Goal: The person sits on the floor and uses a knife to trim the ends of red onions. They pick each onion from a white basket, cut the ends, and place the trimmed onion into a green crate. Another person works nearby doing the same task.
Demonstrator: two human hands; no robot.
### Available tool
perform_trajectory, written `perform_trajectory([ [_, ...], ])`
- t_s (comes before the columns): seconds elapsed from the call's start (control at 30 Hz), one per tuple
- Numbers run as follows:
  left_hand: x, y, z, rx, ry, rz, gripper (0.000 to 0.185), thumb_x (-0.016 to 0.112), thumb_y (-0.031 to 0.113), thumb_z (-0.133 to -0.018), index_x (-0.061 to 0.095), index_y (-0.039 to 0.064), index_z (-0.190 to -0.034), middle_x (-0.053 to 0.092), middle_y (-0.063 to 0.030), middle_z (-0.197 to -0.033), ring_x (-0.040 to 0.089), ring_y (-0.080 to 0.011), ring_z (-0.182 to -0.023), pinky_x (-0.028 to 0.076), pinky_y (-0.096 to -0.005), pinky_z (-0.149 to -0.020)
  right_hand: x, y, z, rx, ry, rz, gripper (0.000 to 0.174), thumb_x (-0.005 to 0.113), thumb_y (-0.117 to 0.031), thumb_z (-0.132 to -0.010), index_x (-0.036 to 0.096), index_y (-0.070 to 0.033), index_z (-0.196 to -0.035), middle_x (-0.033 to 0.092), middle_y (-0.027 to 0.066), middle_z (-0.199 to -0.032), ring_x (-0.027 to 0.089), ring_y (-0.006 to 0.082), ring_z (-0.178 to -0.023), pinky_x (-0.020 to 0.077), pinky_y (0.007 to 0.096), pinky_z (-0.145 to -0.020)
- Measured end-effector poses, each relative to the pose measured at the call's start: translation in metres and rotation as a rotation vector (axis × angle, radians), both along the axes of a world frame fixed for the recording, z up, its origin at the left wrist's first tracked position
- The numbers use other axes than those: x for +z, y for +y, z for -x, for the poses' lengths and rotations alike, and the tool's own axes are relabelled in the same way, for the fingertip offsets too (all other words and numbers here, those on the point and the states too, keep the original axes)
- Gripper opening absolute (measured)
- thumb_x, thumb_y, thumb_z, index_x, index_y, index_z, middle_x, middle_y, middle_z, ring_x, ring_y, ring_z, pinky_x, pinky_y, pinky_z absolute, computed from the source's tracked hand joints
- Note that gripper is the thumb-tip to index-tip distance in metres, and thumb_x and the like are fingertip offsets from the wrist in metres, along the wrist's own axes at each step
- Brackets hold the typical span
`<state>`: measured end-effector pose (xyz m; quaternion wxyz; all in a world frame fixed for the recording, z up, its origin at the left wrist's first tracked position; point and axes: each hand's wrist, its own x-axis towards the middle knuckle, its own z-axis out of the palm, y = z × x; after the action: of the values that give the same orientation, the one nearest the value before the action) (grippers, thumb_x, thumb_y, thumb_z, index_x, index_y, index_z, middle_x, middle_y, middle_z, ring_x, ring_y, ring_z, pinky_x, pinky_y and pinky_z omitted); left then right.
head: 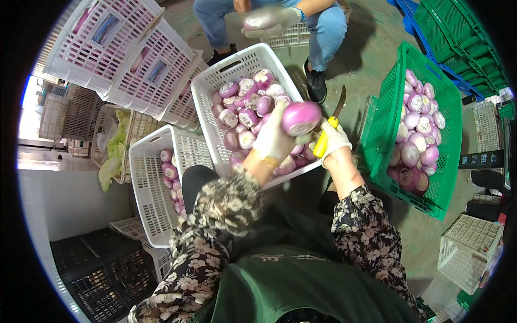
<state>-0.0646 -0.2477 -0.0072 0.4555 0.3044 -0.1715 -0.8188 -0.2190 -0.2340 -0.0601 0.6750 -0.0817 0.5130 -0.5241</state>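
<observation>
My left hand (pixel 274 137), in a white glove, grips a purple onion (pixel 301 118), slightly blurred, above a white plastic crate (pixel 282 66). Many trimmed purple onions (pixel 247 115) fill that crate below. Close beside it on the right, my gloved right hand (pixel 337 139) is closed around the yellow handle (pixel 322 143) of a knife. Its curved, dark-stained blade (pixel 340 101) points up and away from me. The fingertips of my right hand are near the held onion; whether they touch it I cannot tell.
A green crate (pixel 450 121) of onions stands at right, a smaller white crate (pixel 151 226) of onions at left. Stacked white crates (pixel 133 80) rise at upper left. Opposite sits a person, whose gloved hand (pixel 278 22) holds an onion. Black crates (pixel 105 266) lie at lower left.
</observation>
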Motion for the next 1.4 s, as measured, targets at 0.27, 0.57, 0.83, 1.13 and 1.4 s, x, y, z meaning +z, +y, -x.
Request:
perform_trajectory([
  [0.27, 0.073, -0.055, 0.018, -0.078, -0.663, 0.92, 0.049, 0.054, 0.032, -0.099, 0.049, 0.003, -0.139, 0.06, -0.0079, -0.124, 0.058, -0.018, -0.112, 0.048, -0.0309, -0.093, -0.001, -0.006, 0.009, -0.016, 0.016, 0.086, 0.036, 0.069, -0.032, -0.09, 0.054, -0.013, -0.116, 0.065, 0.01, -0.099, 0.064, 0.025, -0.075, 0.0514, 0.0396, -0.055],
  [0.57, -0.11, 0.036, -0.101, -0.726, -1.377, 0.319, 0.065, 0.072, 0.009, -0.073, 0.053, 0.018, -0.134, 0.059, -0.0159, -0.122, 0.058, -0.0308, -0.111, 0.049, -0.0359, -0.093, 0.02, -0.001, 0.018, -0.142, -0.082, 0.065, 0.039, 0.068, -0.038, -0.091, 0.051, -0.016, -0.119, 0.064, 0.01, -0.1, 0.061, 0.0235, -0.078, 0.0529, 0.0394, -0.063],
  [0.83, -0.152, 0.036, -0.056, -0.697, -1.203, 0.695, 0.047, 0.07, 0.014, -0.082, 0.055, 0.01, -0.127, 0.067, -0.0077, -0.098, 0.061, -0.0288, -0.106, 0.046, -0.0375, -0.098, 0.02, -0.003, 0.013, -0.113, -0.051, 0.026, 0.039, 0.067, -0.04, -0.092, 0.055, -0.016, -0.12, 0.064, 0.0082, -0.103, 0.06, 0.0215, -0.082, 0.051, 0.0393, -0.068],
  [1.13, -0.098, 0.046, -0.064, 0.021, 0.28, -0.041, 0.077, 0.05, 0.061, -0.092, 0.032, 0.012, -0.147, 0.042, -0.0143, -0.146, 0.049, -0.0327, -0.128, 0.046, -0.0501, -0.104, 0.019, -0.004, 0.011, -0.11, -0.026, 0.042, 0.037, 0.068, -0.034, -0.092, 0.05, -0.015, -0.117, 0.067, 0.0098, -0.092, 0.063, 0.0212, -0.064, 0.0534, 0.0364, -0.054],
  [1.4, -0.084, 0.048, -0.054, 0.046, 0.2, -0.072, 0.08, 0.042, 0.068, -0.092, 0.032, 0.01, -0.147, 0.048, -0.0161, -0.141, 0.054, -0.0342, -0.122, 0.051, -0.051, -0.097, 0.021, 0.003, 0.004, 0.008, 0.064, 0.044, 0.032, 0.072, -0.027, -0.089, 0.055, -0.014, -0.113, 0.064, 0.0057, -0.086, 0.058, 0.0162, -0.059, 0.0505, 0.0316, -0.049],
])
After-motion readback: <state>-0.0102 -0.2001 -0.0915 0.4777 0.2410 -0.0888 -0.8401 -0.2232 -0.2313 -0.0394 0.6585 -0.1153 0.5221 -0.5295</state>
